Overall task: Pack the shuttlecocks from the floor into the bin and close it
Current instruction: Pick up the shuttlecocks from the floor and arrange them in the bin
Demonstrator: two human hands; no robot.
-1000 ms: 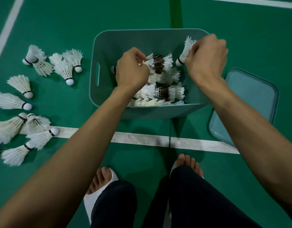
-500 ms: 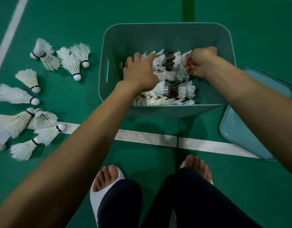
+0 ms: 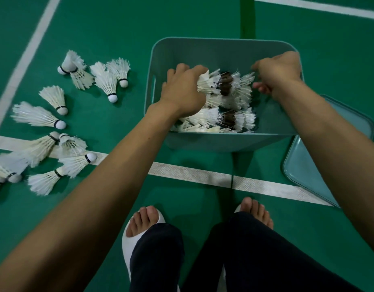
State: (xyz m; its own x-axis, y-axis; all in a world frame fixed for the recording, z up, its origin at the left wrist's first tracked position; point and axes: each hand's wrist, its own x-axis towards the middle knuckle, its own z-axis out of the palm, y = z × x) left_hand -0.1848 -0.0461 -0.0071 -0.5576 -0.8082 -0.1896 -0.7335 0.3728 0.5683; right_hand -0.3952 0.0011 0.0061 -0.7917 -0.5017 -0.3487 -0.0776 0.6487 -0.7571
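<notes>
L hand [image 3: 182, 89] grip clamped on shuttlecocks [image 3: 205, 82] in bin [image 3: 203, 49]; R hand [image 3: 278, 74] grip blurred, can't tell.

From my remote seat I see two bare forearms [image 3: 110, 186] running out to the left hand [image 3: 182, 91] and right hand [image 3: 280, 74], and, nearer me than the white court line [image 3: 192, 175], dark navy trousers [image 3: 255, 260] above a white open-toed slipper [image 3: 127, 243] with bare toes [image 3: 146, 216] showing.
</notes>
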